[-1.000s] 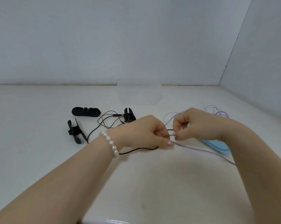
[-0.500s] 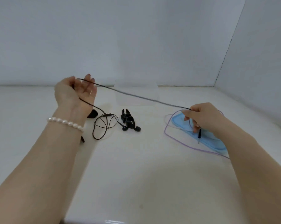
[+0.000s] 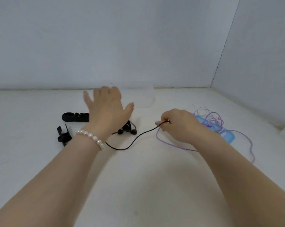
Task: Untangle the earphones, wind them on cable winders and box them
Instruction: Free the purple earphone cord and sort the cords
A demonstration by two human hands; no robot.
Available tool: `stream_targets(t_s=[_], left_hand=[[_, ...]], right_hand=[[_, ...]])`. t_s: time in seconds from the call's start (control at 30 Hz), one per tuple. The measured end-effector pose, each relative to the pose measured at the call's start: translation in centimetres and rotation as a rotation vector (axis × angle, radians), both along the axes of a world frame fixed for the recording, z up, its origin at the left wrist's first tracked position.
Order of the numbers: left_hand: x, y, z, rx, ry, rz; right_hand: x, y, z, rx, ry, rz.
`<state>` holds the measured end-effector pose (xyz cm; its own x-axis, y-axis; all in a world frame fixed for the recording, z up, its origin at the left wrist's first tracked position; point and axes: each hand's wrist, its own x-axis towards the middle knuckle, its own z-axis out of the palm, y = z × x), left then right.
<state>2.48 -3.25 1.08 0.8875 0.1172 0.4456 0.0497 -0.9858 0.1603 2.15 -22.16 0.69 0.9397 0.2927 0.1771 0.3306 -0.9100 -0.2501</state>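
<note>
A clear plastic box (image 3: 143,97) stands at the back of the white table (image 3: 138,185), close to the wall, and the left hand (image 3: 108,110) hangs in front of its left part. To the left lie two black cable winders: one long and flat (image 3: 75,117), the other (image 3: 64,135) nearer, partly behind the wrist with its pearl bracelet (image 3: 91,138). A third black winder (image 3: 127,126) shows just past the left wrist, with the two black earbuds (image 3: 127,132) beside it. On the right a blue lid (image 3: 227,136) lies flat, with the purple earphones (image 3: 209,118) looped loosely over and around it; one purple strand runs under the right forearm.

The left hand is spread wide, fingers straight and apart, blurred, holding nothing that I can see. The right hand (image 3: 177,125) has its fingers curled and pinches the end of the black cable (image 3: 132,143) between thumb and forefinger. From that pinch the black cable sags down to the table, curves left and goes out of sight under the left wrist, toward the earbuds.
</note>
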Motion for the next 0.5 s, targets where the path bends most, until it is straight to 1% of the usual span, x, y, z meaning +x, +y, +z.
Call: stream_targets(t_s=[0.03,0.07,0.1,0.13,0.17,0.23,0.3,0.37,0.4,0.43,0.5], left_hand=[[0.0,-0.5,-0.2,-0.115,-0.047,-0.181],[-0.3,-1.2,-0.3,-0.27,-0.019,-0.372],[-0.8,-2.1,-0.3,-0.423,0.073,-0.542],[-1.5,-2.8,-0.4,-0.53,0.17,-0.656],[-1.8,-3.4,-0.5,-0.593,0.25,-0.708],[-1.9,-3.8,-0.8,-0.617,0.332,-0.684],[-1.5,-3.6,-0.9,-0.581,0.381,-0.647],[-1.5,-2.9,-0.6,-0.614,0.417,-0.664],[-1.4,-2.4,-0.3,-0.675,0.407,-0.663],[-1.2,-1.8,0.1,-0.793,0.364,-0.643],[-0.5,0.3,1.2,-1.154,0.227,-0.501]], right_hand=[[0.0,0.1,-0.1,-0.01,-0.011,-0.006],[0.0,0.3,-0.1,-0.015,-0.022,-0.013],[0.0,0.3,-0.1,-0.023,-0.031,-0.02],[0.1,0.4,-0.1,-0.035,-0.034,-0.023],[0.2,0.4,-0.1,-0.049,-0.026,-0.023],[0.3,0.2,-0.2,-0.011,0.016,-0.005],[0.4,-0.1,-0.2,0.157,0.043,0.033],[0.6,-0.4,-0.2,0.312,0.028,0.076],[0.7,-0.7,-0.2,0.339,0.015,0.081],[0.9,-1.0,-0.2,0.338,-0.002,0.072],[1.2,-2.0,-0.1,0.318,-0.026,0.023]])
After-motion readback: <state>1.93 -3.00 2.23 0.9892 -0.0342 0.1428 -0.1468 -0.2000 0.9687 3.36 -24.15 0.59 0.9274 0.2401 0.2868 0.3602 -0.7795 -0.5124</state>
